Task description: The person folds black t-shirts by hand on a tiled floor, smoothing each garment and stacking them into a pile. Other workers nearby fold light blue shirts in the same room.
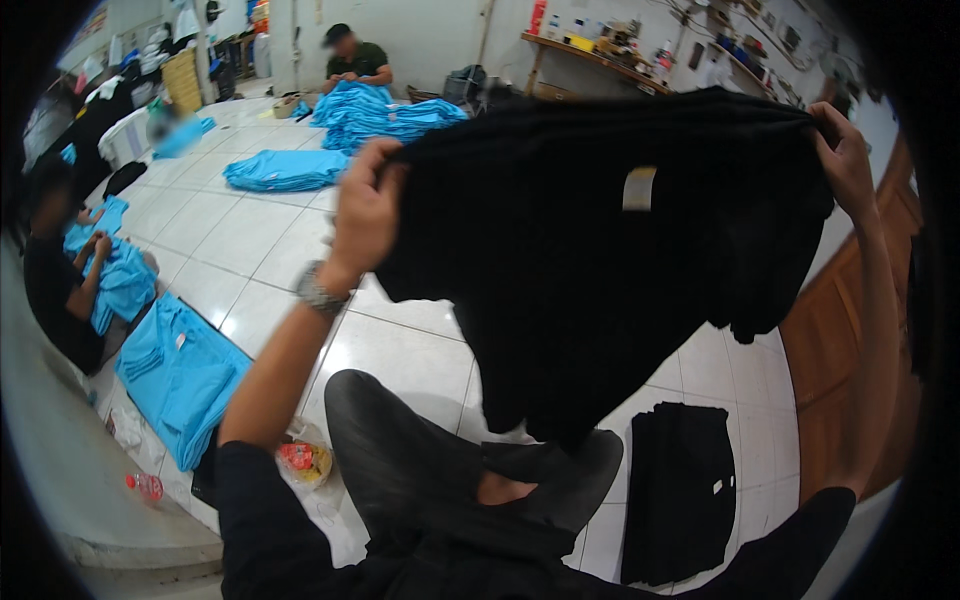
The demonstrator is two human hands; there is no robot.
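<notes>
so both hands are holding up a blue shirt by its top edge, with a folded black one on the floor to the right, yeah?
Not quite: the shirt held up is black, not blue. The head view shows the left hand and right hand gripping its top edge, and a folded black garment lies on the tiled floor to the right. The blue shirts lie in stacks on the floor.

Both arms raised: left hand (365,215) fisted at ten o'clock (watch on wrist), right hand (845,160) pinching at two o'clock.
</notes>
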